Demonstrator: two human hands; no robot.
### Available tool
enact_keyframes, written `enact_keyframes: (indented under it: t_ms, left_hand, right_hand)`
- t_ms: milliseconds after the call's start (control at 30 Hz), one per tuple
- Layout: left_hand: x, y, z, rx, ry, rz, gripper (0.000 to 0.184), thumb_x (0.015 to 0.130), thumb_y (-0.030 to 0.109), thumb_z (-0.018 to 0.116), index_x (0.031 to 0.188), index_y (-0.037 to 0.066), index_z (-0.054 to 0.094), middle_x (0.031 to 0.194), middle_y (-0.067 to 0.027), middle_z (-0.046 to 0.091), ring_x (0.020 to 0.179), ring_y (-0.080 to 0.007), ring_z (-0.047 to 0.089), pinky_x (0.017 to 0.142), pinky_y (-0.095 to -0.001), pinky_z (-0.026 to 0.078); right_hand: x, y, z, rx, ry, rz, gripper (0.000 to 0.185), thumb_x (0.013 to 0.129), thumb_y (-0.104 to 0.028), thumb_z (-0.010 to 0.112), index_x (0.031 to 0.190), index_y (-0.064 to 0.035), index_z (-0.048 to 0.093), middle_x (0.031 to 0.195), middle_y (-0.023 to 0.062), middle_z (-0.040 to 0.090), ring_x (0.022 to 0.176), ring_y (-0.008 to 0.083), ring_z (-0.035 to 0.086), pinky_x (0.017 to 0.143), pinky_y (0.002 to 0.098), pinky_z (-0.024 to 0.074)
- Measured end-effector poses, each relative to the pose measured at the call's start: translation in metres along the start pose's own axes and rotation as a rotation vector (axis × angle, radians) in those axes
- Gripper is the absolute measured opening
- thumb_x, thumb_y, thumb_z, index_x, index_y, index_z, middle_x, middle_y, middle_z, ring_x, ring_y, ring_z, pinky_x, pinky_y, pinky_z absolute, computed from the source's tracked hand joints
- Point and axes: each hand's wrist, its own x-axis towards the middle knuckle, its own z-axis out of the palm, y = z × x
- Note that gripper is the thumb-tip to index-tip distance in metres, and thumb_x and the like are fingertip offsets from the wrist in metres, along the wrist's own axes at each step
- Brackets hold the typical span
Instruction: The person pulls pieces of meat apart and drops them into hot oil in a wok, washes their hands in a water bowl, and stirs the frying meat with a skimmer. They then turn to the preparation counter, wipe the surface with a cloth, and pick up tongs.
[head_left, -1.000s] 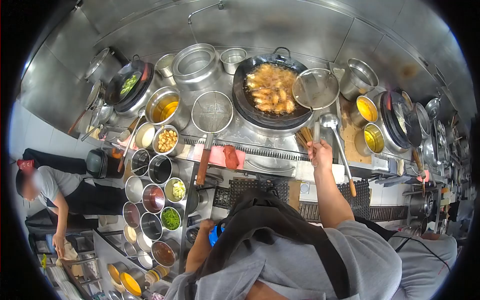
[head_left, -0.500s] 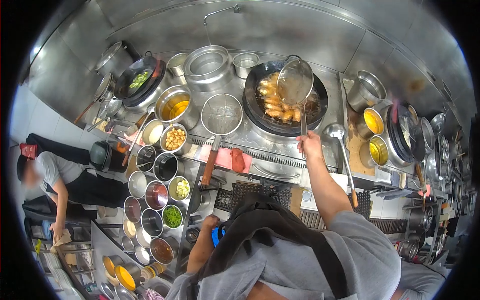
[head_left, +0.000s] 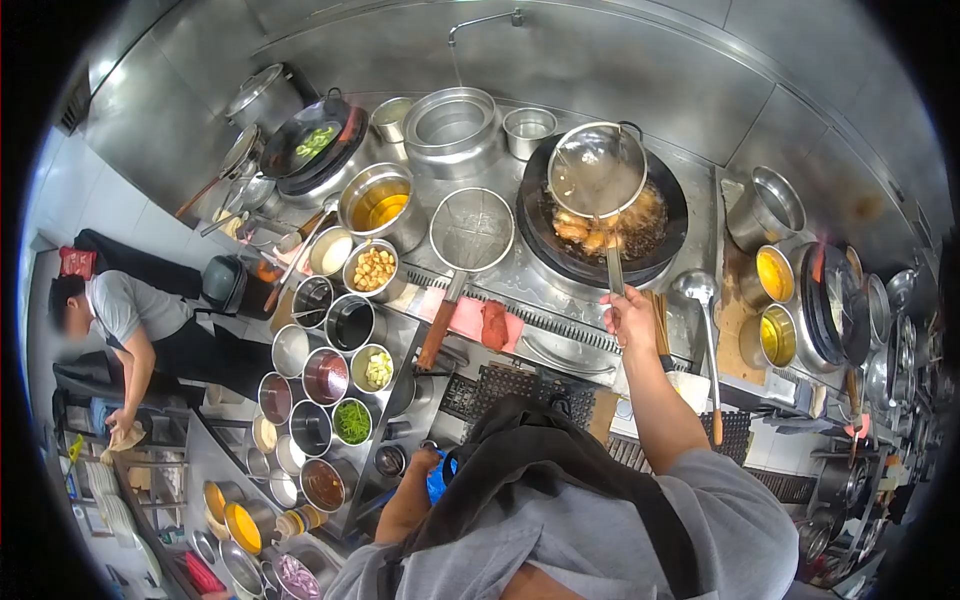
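My right hand is closed around the handle of a round strainer. The strainer is over the far left part of a black wok, tilted, its bowl hiding some of what lies beneath. In the wok, golden-brown pieces of food sit in dark bubbling oil. My left hand is down by my hip, fingers curled, beside something blue; what it holds, if anything, is hidden. To the right of the wok a ladle lies with its wooden handle toward me.
A second strainer rests left of the wok, beside a pot of yellow oil. Several ingredient pots stand at left, including chopped greens. Another wok holds green vegetables. A co-worker bends over at far left.
The strainer has moved toward the far left of the wok, uncovering oil on the right. My right hand stays on its handle. The whole view has shifted slightly.
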Motion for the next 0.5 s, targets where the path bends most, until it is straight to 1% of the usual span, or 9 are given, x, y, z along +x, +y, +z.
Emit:
enact_keyframes:
  t_ms: [67, 133, 167, 233, 300, 333, 400, 433, 500]
  left_hand:
    - [0.026, -0.016, 0.014, -0.058, -0.045, -0.062, 0.028, 0.08, 0.014, 0.052, 0.103, 0.006, 0.065, 0.102, -0.015, 0.065, 0.079, -0.0273, 0.068, 0.064, -0.038, 0.057]
    - [0.034, -0.019, 0.012, 0.135, 0.053, 0.148, 0.027, 0.08, 0.019, 0.052, 0.099, 0.006, 0.066, 0.106, -0.0157, 0.064, 0.08, -0.0297, 0.067, 0.067, -0.0383, 0.056]
    - [0.033, -0.012, 0.007, 0.071, 0.038, 0.071, 0.027, 0.08, 0.02, 0.051, 0.098, 0.006, 0.067, 0.106, -0.016, 0.064, 0.082, -0.0301, 0.067, 0.07, -0.0388, 0.056]
    - [-0.002, 0.035, -0.04, -0.056, 0.022, -0.086, 0.028, 0.081, 0.022, 0.049, 0.095, 0.007, 0.068, 0.108, -0.0164, 0.063, 0.088, -0.0311, 0.065, 0.076, -0.0398, 0.054]
    - [0.046, 0.001, -0.005, 0.003, 0.143, 0.185, 0.029, 0.082, 0.023, 0.046, 0.093, 0.008, 0.069, 0.105, -0.0157, 0.064, 0.093, -0.0311, 0.063, 0.08, -0.041, 0.052]
    - [0.068, -0.015, 0.011, 0.044, 0.21, 0.315, 0.03, 0.083, 0.024, 0.044, 0.092, 0.009, 0.069, 0.104, -0.0153, 0.064, 0.095, -0.0312, 0.062, 0.083, -0.0416, 0.051]
    - [0.041, 0.006, -0.012, 0.083, 0.167, 0.301, 0.03, 0.083, 0.024, 0.044, 0.093, 0.01, 0.069, 0.102, -0.0148, 0.065, 0.097, -0.0309, 0.061, 0.086, -0.0417, 0.049]
    - [0.03, 0.013, -0.023, 0.128, 0.13, 0.285, 0.031, 0.083, 0.024, 0.043, 0.094, 0.012, 0.069, 0.101, -0.0143, 0.065, 0.099, -0.0306, 0.061, 0.09, -0.0419, 0.047]
    - [0.037, -0.002, -0.011, 0.144, 0.141, 0.286, 0.027, 0.081, 0.025, 0.049, 0.094, 0.011, 0.068, 0.103, -0.0126, 0.065, 0.099, -0.0306, 0.06, 0.087, -0.0414, 0.048]
  right_hand:
    - [-0.015, -0.006, 0.014, -0.034, -0.026, -0.028, 0.014, 0.084, -0.005, 0.048, 0.095, 0.0014, 0.054, 0.076, 0.0096, 0.061, 0.044, 0.012, 0.05, 0.035, 0.025, 0.0371]
    - [-0.026, -0.005, 0.029, -0.114, -0.071, -0.024, 0.017, 0.084, -0.003, 0.048, 0.099, 0.0017, 0.054, 0.077, 0.0098, 0.061, 0.044, 0.0117, 0.05, 0.034, 0.0244, 0.037]
    - [-0.03, -0.003, 0.035, -0.192, -0.115, -0.025, 0.021, 0.084, -0.002, 0.048, 0.103, 0.002, 0.054, 0.079, 0.0099, 0.06, 0.044, 0.0114, 0.05, 0.033, 0.0238, 0.0369]
    - [-0.036, 0.009, 0.049, -0.247, -0.133, 0.035, 0.014, 0.084, -0.006, 0.049, 0.091, 0.0019, 0.057, 0.073, 0.0118, 0.062, 0.044, 0.0134, 0.052, 0.039, 0.0275, 0.0407]
    - [-0.036, 0.037, 0.065, -0.718, -0.135, -0.097, 0.019, 0.082, -0.007, 0.049, 0.096, 0.0029, 0.058, 0.073, 0.0198, 0.063, 0.054, 0.0275, 0.061, 0.054, 0.0377, 0.0495]
    - [-0.029, 0.054, 0.066, -0.722, -0.137, -0.093, 0.019, 0.082, -0.007, 0.049, 0.096, 0.0029, 0.058, 0.073, 0.0198, 0.063, 0.054, 0.0275, 0.061, 0.054, 0.0377, 0.0495]
    - [-0.015, 0.085, 0.063, -1.195, -0.102, -0.516, 0.036, 0.082, -0.008, 0.049, 0.117, 0.0007, 0.054, 0.087, 0.0261, 0.063, 0.074, 0.0393, 0.063, 0.067, 0.0452, 0.0501]
    - [-0.016, 0.085, 0.064, -1.197, -0.103, -0.515, 0.036, 0.082, -0.008, 0.049, 0.117, 0.0007, 0.054, 0.087, 0.0261, 0.063, 0.074, 0.0393, 0.063, 0.067, 0.0452, 0.0501]
    - [-0.021, 0.073, 0.07, -1.122, -0.143, -0.368, 0.037, 0.082, -0.009, 0.049, 0.118, -0.0004, 0.054, 0.092, 0.0306, 0.059, 0.09, 0.0462, 0.056, 0.084, 0.0485, 0.0438]
